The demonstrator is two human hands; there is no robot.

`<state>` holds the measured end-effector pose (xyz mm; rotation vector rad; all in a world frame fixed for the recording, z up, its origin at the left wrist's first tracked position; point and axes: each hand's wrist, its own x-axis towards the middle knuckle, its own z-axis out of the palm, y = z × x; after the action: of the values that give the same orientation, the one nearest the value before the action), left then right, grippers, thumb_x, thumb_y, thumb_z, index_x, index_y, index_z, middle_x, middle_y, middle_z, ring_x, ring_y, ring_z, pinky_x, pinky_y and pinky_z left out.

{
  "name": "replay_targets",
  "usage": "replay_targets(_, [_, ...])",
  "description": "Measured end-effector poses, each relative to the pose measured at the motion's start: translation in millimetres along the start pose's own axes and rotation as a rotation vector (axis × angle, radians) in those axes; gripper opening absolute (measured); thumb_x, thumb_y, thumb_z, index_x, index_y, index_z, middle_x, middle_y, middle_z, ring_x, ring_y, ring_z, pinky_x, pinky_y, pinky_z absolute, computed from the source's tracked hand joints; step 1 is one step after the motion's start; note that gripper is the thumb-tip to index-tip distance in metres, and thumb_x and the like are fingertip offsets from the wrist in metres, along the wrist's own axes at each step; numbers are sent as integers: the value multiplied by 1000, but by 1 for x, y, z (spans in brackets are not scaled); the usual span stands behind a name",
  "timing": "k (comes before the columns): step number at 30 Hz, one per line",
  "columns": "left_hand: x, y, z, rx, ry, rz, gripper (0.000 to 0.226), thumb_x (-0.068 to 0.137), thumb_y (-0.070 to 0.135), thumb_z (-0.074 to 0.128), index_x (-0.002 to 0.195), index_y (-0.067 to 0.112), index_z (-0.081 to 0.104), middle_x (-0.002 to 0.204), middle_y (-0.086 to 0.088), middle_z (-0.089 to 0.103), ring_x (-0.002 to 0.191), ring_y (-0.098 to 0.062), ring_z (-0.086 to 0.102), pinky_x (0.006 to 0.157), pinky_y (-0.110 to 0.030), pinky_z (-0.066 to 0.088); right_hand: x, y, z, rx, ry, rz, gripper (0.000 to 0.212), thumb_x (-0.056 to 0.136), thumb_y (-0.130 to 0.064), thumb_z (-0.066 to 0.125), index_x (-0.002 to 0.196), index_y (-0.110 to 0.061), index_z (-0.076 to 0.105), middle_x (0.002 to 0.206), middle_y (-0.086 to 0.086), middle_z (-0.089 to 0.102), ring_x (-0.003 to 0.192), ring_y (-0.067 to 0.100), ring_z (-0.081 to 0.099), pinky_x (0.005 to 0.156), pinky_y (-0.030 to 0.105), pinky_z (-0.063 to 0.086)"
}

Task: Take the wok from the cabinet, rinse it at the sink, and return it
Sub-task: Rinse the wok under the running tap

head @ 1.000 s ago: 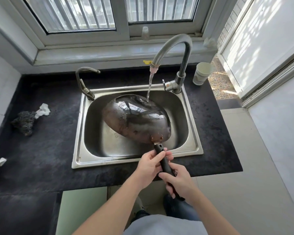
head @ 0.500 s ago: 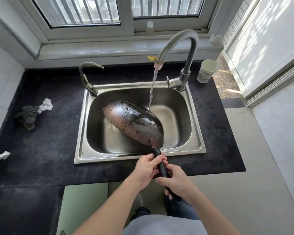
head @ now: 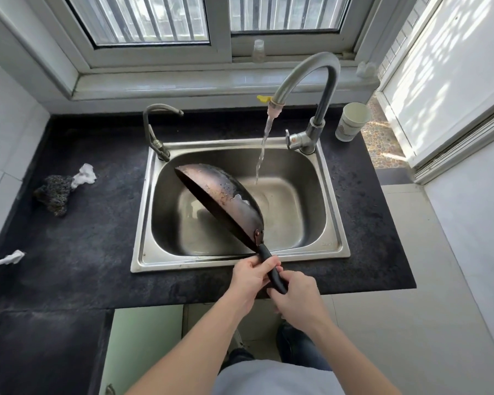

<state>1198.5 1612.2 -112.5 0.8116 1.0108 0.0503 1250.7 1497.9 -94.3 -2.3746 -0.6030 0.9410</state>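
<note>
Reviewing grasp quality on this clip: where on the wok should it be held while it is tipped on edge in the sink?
By the black handle, from the near counter edge. It sticks out toward the person, while the wok bowl is wet and round. Left hand and right hand both grip it.

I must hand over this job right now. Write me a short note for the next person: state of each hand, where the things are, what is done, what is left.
Left hand: closed on the wok's black handle, near the pan.
Right hand: closed on the same handle, lower end.
Wok: out of the cabinet, held over the sink, tipped on its edge, underside wet.
Faucet: running; the stream falls into the basin beside the wok, not on it.
Done: wok fetched, rinsing under way.
Left: finish rinsing, shut the faucet, return the wok to the cabinet.
</note>
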Motion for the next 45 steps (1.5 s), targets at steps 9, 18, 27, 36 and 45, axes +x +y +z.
replay_targets(9, [-12,9,-16,-337,-206,-63,29,99,11,53,125,-3,57,123,-15,69,111,-22,68,100,-37,53,-4,-11,-8,358,-155,-67,7,87,-11,72,93,-14,71,51,-3,66,45,11,67,43,21,48])
replay_targets(18, [-10,12,-16,-324,-114,-30,19,91,12,66,106,1,65,92,-9,70,87,-17,66,84,-29,54,0,-20,5,285,-112,-51,10,91,-20,70,100,-20,65,65,-1,70,49,14,70,50,29,59])
replay_targets(27, [-5,11,-21,-217,8,-30,24,88,14,72,103,-4,70,85,-9,71,76,-17,67,76,-29,57,-1,-31,12,213,-65,-85,16,93,-25,67,99,-11,64,66,0,64,35,10,59,34,21,45])
replay_targets(36, [-10,9,-28,-182,-76,-56,30,90,18,68,114,0,66,96,-10,74,88,-17,72,83,-38,55,-6,-20,9,235,-60,-135,15,91,-26,70,90,-12,66,47,-6,59,33,12,57,33,22,43])
replay_targets(45, [-13,7,-23,-227,-83,-94,23,94,14,64,109,-3,66,109,-13,76,103,-20,72,84,-33,57,-11,-20,22,327,-63,-123,10,93,-23,67,91,-13,66,45,-7,61,33,11,56,35,22,43])
